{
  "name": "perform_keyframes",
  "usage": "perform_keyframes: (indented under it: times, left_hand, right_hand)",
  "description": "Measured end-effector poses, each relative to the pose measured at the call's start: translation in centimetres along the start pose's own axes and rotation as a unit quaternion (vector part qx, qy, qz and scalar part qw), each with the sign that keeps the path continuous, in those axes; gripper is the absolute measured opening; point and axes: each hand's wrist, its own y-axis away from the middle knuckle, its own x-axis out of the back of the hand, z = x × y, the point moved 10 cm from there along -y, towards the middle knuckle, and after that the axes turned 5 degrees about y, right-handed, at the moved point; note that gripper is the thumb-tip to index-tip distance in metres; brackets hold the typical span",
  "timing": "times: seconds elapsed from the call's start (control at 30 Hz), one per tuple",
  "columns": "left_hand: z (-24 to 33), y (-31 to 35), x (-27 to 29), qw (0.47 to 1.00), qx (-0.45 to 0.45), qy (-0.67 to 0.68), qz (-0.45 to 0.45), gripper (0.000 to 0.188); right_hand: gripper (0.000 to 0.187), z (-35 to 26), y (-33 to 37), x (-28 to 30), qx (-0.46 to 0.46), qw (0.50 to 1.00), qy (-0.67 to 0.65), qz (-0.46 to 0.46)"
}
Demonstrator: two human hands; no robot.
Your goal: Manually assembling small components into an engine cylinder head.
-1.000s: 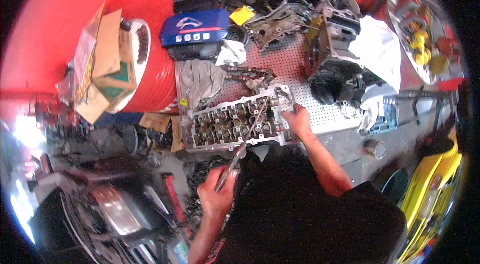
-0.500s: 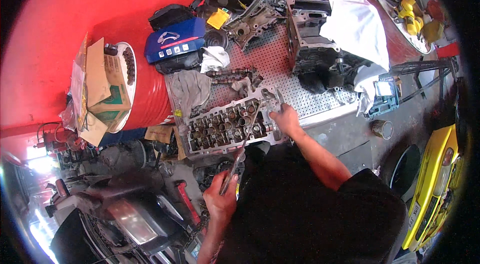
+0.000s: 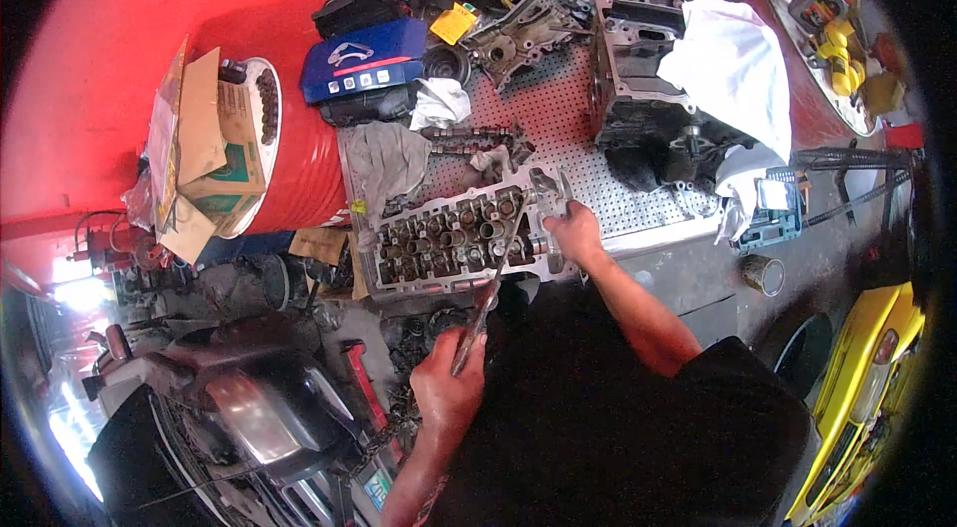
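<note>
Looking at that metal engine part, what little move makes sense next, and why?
Perhaps tilt the long tool slightly: the left hand grips its near end, its far end lies over the cylinder head, and the right hand sits at that part's right end, seemingly able to steady it.

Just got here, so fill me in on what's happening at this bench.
A person's left hand grips a long, thin metal tool, whose far end reaches over the cylinder head; whether it touches is hard to tell. The right hand is at the head's right end. The head lies along the near edge of the perforated bench top. Beyond it are a grey rag and an engine block partly under a white cloth.
</note>
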Motion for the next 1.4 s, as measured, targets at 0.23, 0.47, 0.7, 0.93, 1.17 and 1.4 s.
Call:
perform_keyframes:
  times: [0.23,0.47,0.7,0.93,1.17,1.4]
  left_hand:
    - [2.7,-1.2,0.0,0.998,-0.051,-0.023,0.013,0.022]
    - [5.8,-2.8,-0.4,0.992,-0.062,-0.11,-0.033,0.026]
    - [4.2,-3.5,1.2,0.999,-0.009,-0.034,-0.015,0.023]
    - [4.8,-5.6,2.3,0.997,0.053,-0.007,-0.062,0.021]
    - [7.2,-8.6,1.6,0.995,0.007,-0.044,-0.086,0.022]
    - [8.6,-11.2,0.8,0.988,-0.01,-0.073,-0.135,0.024]
  right_hand:
    - [0.041,0.8,-0.7,-0.1,0.028,0.999,-0.024,0.01]
    - [0.05,3.7,-2.5,-1.4,0.022,0.998,-0.059,0.016]
    - [0.049,0.6,-1.4,-0.6,0.011,0.999,-0.03,-0.013]
    - [0.04,1.9,-1.7,-0.3,0.018,1.0,-0.005,0.002]
    - [0.04,2.7,-2.1,-1.0,0.027,0.999,-0.03,-0.004]
    - [0.042,3.1,-2.3,-0.8,0.008,1.0,-0.02,-0.017]
